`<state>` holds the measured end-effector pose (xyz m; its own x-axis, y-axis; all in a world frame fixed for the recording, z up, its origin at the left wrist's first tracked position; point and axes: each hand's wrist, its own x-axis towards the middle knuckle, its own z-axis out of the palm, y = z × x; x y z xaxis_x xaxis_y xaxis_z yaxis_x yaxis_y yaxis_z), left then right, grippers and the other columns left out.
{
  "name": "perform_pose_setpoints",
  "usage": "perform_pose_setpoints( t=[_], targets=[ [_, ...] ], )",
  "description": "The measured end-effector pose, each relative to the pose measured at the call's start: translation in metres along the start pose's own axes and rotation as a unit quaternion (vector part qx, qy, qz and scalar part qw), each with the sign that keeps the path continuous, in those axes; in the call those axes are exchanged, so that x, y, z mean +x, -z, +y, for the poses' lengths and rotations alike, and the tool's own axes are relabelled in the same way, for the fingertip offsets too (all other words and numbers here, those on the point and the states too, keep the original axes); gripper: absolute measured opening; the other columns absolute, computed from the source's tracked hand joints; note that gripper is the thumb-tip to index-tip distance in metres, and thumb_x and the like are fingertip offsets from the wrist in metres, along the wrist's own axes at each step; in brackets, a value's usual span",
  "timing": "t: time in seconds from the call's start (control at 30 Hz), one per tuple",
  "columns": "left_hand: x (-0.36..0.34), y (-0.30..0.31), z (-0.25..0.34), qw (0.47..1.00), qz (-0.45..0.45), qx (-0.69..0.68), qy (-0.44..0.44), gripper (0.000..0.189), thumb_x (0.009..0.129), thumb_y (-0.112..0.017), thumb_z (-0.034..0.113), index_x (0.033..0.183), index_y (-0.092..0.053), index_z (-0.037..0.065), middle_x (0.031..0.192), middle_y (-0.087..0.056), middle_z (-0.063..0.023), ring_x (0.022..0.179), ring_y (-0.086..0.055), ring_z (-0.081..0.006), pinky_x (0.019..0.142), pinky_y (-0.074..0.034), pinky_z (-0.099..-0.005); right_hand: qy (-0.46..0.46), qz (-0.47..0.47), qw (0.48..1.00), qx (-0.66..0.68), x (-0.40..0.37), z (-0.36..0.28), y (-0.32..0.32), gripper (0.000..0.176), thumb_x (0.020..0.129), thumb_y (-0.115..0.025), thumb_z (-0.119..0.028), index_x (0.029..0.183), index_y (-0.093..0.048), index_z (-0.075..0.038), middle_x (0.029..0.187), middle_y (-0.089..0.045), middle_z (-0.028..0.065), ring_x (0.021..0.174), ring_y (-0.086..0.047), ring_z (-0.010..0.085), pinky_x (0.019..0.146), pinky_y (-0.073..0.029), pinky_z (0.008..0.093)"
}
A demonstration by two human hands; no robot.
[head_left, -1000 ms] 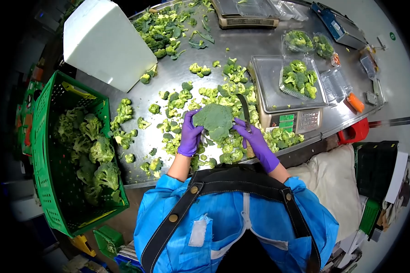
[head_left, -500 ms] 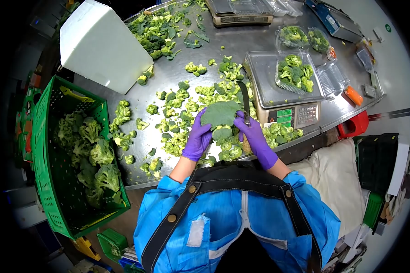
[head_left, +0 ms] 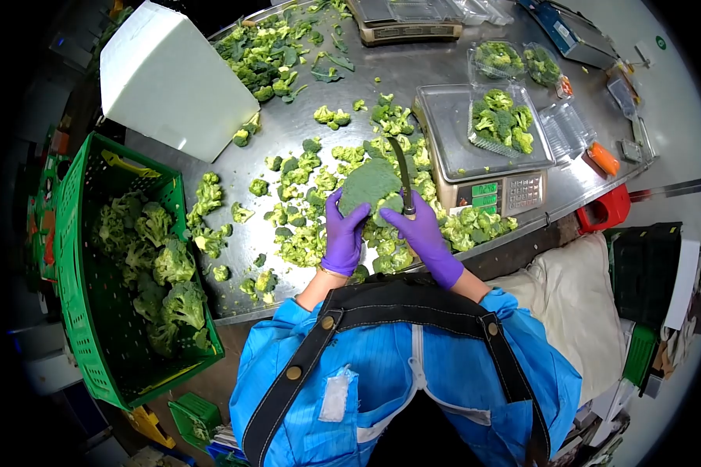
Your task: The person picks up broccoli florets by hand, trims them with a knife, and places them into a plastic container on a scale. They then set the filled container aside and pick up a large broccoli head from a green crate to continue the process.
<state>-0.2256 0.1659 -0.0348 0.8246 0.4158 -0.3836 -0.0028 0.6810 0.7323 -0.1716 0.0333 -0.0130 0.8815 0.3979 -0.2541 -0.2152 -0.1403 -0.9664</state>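
Note:
My left hand (head_left: 344,233), in a purple glove, is closed on the left side of a large broccoli head (head_left: 368,187). In my right hand (head_left: 424,233), gloved the same way, is a knife (head_left: 403,173) with a dark curved blade pointing up and away from me. The blade runs close along the right side of the broccoli head, and my right thumb reaches to its lower right edge. Cut florets (head_left: 300,243) lie on the metal table (head_left: 234,187) under and around both hands.
At the left stands a green crate (head_left: 82,272) holding several broccoli heads. A white box (head_left: 171,86) rests at the table's back left. Right of my hands is a scale (head_left: 436,117) bearing a clear tub of florets (head_left: 502,121). An orange packet (head_left: 602,159) lies near the right edge.
The broccoli head has turned and shifted slightly left in my left hand. The knife's tip has swung left, and its handle has moved a little left with my right hand.

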Motion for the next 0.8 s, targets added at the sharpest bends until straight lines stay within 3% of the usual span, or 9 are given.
perform_pose_setpoints(
  t=[0.13, 0.2, 0.27, 0.33, 0.4, 0.47, 0.53, 0.63, 0.8],
  targets=[
    [0.011, 0.015, -0.007, 0.999, -0.026, -0.033, -0.009, 0.052, 0.077, -0.058, -0.002, 0.122, -0.033, 0.005, 0.112, -0.046, -0.0111, 0.098, -0.051, -0.0185, 0.08, -0.047, -0.0283, 0.027, 0.011, 1.0, 0.001, 0.001, 0.006, 0.0, 0.046, 0.072, -0.07, -0.02, 0.108, -0.051, 0.002, 0.089, -0.06, 0.0056, 0.079, -0.055, 0.0086, 0.072, -0.045, 0.0234],
    [0.029, 0.036, -0.02, 0.97, -0.038, 0.192, -0.144, 0.048, 0.08, -0.053, -0.005, 0.122, -0.032, 0.004, 0.112, -0.046, -0.0111, 0.099, -0.05, -0.0185, 0.081, -0.046, -0.0277, 0.091, -0.103, 0.99, -0.003, 0.0, 0.012, 0.007, 0.046, 0.07, -0.07, -0.017, 0.109, -0.051, 0.0, 0.096, -0.061, 0.0064, 0.084, -0.056, 0.0101, 0.073, -0.045, 0.0228],
    [0.036, 0.044, -0.015, 0.996, -0.025, -0.077, -0.035, 0.04, 0.083, -0.052, 0.003, 0.12, -0.037, 0.004, 0.115, -0.046, -0.0116, 0.1, -0.05, -0.0191, 0.082, -0.046, -0.0267, 0.067, -0.168, 0.98, 0.084, -0.006, 0.015, 0.009, 0.051, 0.069, -0.07, -0.015, 0.114, -0.05, -0.002, 0.104, -0.059, 0.0066, 0.09, -0.055, 0.0106, 0.075, -0.044, 0.023],
    [0.036, 0.048, 0.011, 0.891, -0.074, -0.416, 0.165, 0.04, 0.085, -0.052, 0.019, 0.12, -0.04, 0.004, 0.118, -0.047, -0.0124, 0.101, -0.051, -0.0217, 0.083, -0.046, -0.0278, 0.197, -0.211, 0.952, -0.101, -0.008, 0.015, 0.008, 0.057, 0.069, -0.071, -0.016, 0.119, -0.047, -0.003, 0.111, -0.057, 0.0059, 0.095, -0.055, 0.0106, 0.079, -0.044, 0.0246],
    [0.036, 0.058, 0.01, 0.879, -0.112, -0.428, 0.179, 0.046, 0.084, -0.051, 0.03, 0.121, -0.04, 0.004, 0.119, -0.048, -0.0127, 0.105, -0.05, -0.0239, 0.084, -0.046, -0.03, 0.247, -0.177, 0.944, -0.133, -0.01, 0.012, 0.006, 0.059, 0.071, -0.07, -0.019, 0.122, -0.044, -0.003, 0.113, -0.056, 0.0057, 0.089, -0.056, 0.0099, 0.072, -0.046, 0.0236],
    [0.033, 0.058, 0.009, 0.857, -0.176, -0.46, 0.153, 0.05, 0.083, -0.053, 0.027, 0.123, -0.038, 0.003, 0.124, -0.044, -0.0142, 0.113, -0.045, -0.0254, 0.092, -0.042, -0.0356, 0.019, -0.129, 0.991, 0.018, -0.012, -0.003, 0.01, 0.057, 0.075, -0.068, -0.02, 0.124, -0.043, -0.003, 0.111, -0.057, 0.0061, 0.072, -0.057, 0.0082, 0.057, -0.046, 0.0202],
    [0.026, 0.05, 0.006, 0.895, -0.18, -0.383, 0.144, 0.067, 0.075, -0.057, 0.021, 0.131, -0.027, 0.0, 0.132, -0.034, -0.0166, 0.123, -0.033, -0.0291, 0.104, -0.026, -0.043, -0.028, -0.127, 0.982, 0.137, 0.0, -0.006, 0.014, 0.055, 0.077, -0.065, -0.017, 0.126, -0.042, -0.004, 0.096, -0.061, 0.0043, 0.052, -0.048, 0.0042, 0.043, -0.038, 0.0177],
    [0.016, 0.039, 0.015, 0.949, -0.261, -0.161, 0.073, 0.078, 0.069, -0.062, 0.019, 0.134, -0.022, 0.002, 0.13, -0.036, -0.0156, 0.123, -0.034, -0.0299, 0.103, -0.027, -0.0417, -0.034, -0.161, 0.976, 0.145, 0.0, -0.016, 0.021, 0.056, 0.076, -0.066, -0.014, 0.125, -0.042, -0.004, 0.092, -0.062, 0.0055, 0.051, -0.046, 0.0037, 0.042, -0.037, 0.017],
    [0.009, 0.008, 0.029, 0.967, -0.236, -0.084, 0.034, 0.086, 0.066, -0.069, 0.021, 0.137, -0.022, 0.011, 0.129, -0.037, -0.0136, 0.121, -0.036, -0.026, 0.101, -0.032, -0.0368, 0.057, -0.119, 0.987, 0.089, -0.001, -0.001, 0.018, 0.06, 0.071, -0.069, -0.008, 0.125, -0.044, -0.006, 0.1, -0.061, 0.0089, 0.08, -0.059, 0.0112, 0.067, -0.048, 0.0235]
  ],
)
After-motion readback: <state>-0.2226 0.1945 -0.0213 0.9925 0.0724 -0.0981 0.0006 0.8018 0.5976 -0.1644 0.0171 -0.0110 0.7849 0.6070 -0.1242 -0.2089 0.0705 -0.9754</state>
